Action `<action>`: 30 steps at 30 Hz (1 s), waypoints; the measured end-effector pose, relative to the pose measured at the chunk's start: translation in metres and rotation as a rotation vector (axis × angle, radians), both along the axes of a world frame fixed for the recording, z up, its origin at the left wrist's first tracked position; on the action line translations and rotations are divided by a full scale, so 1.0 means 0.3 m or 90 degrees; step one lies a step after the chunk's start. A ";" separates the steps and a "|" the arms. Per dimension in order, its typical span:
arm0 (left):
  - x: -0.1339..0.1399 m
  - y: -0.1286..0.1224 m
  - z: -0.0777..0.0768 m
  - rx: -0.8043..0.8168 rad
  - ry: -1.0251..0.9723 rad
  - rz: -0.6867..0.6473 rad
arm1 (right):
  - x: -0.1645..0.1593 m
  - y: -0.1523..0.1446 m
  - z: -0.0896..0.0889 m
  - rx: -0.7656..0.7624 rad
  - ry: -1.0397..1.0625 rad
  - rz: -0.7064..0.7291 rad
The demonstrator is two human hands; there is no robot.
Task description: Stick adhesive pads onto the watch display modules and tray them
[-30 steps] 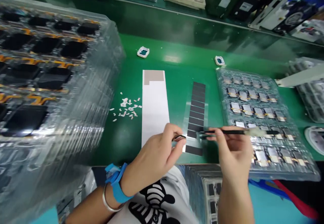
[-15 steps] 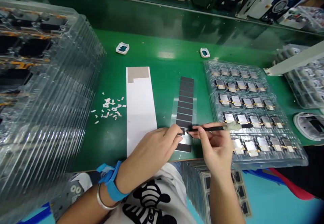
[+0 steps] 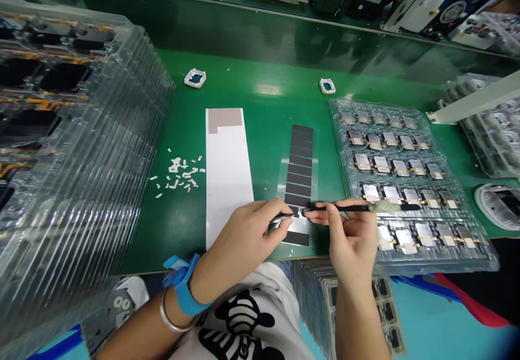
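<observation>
My left hand (image 3: 254, 232), with a blue wrist strap, is closed on a small thin silver-edged part (image 3: 281, 218). Its far end is partly hidden by my fingers. My right hand (image 3: 352, 232) grips black tweezers (image 3: 355, 208) with pale wrapping round the handle. Their tip meets the area at the part's right end; I cannot tell what the tip pinches. Both hands hover over a clear sheet bearing a column of dark rectangular stickers (image 3: 299, 167). To the left lies a white backing sheet (image 3: 229, 170) with a beige patch at its top.
A clear tray (image 3: 408, 178) of small silver modules lies on the right. Tall stacked clear trays (image 3: 122, 121) stand at left. Little white scraps (image 3: 179, 175) are scattered beside the backing sheet. Two white frame pieces (image 3: 195, 78) sit farther back, below a shelf.
My left fingers have shifted slightly, and more of the silver-edged part shows between them. The right hand and tweezers have moved a little to the right; the whole view has shifted slightly.
</observation>
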State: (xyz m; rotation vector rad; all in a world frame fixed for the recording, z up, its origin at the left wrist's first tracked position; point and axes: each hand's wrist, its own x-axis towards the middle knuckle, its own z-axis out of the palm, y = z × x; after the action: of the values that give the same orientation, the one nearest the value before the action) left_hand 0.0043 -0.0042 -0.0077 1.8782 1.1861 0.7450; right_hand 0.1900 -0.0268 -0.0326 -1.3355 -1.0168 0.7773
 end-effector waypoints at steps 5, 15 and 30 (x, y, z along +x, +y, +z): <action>-0.029 -0.007 0.014 -0.077 -0.131 0.036 | -0.017 -0.002 0.042 0.040 0.008 -0.076; -0.052 -0.012 0.038 -0.063 -0.193 0.061 | -0.247 -0.008 0.172 0.254 0.028 -0.011; -0.118 -0.018 0.019 0.063 -0.143 0.081 | -0.372 0.013 0.140 0.297 -0.012 -0.005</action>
State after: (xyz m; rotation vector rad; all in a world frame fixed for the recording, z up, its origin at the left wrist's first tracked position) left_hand -0.0311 -0.0095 -0.0019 1.7551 1.1503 1.0722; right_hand 0.0783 -0.0229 0.0095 -0.9442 -1.1244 0.4813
